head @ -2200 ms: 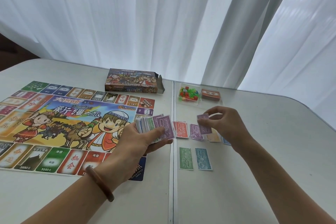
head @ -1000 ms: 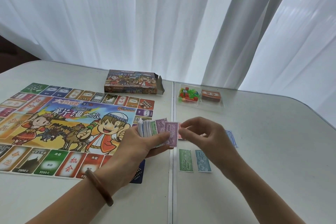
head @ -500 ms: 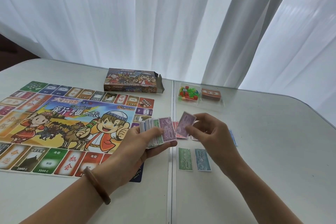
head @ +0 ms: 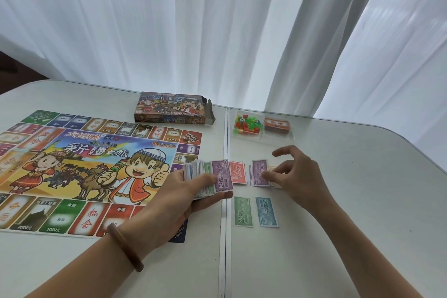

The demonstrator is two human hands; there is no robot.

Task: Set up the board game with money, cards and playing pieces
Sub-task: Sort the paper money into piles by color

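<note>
My left hand [head: 179, 191] grips a fanned stack of play money [head: 212, 176] with a purple 5000 note on top, held over the right edge of the game board [head: 84, 169]. My right hand [head: 297, 176] is low over the table, its fingertips touching the purple pile [head: 257, 172] and its index finger lifted. A red 10000 pile [head: 238, 173] lies left of the purple one. Nearer me lie a green 500 note [head: 242, 211] and a blue 1000 note [head: 266, 211]. Further piles are hidden under my right hand.
The open game box [head: 173, 110] sits behind the board. A clear tray holds coloured playing pieces [head: 246, 124] and an orange card deck [head: 277, 124] at the back. The white table [head: 362, 201] has a seam down its middle; curtains hang behind.
My right hand took a purple note from the stack, carried it right and laid it on the purple pile. My left hand has kept hold of the stack.
</note>
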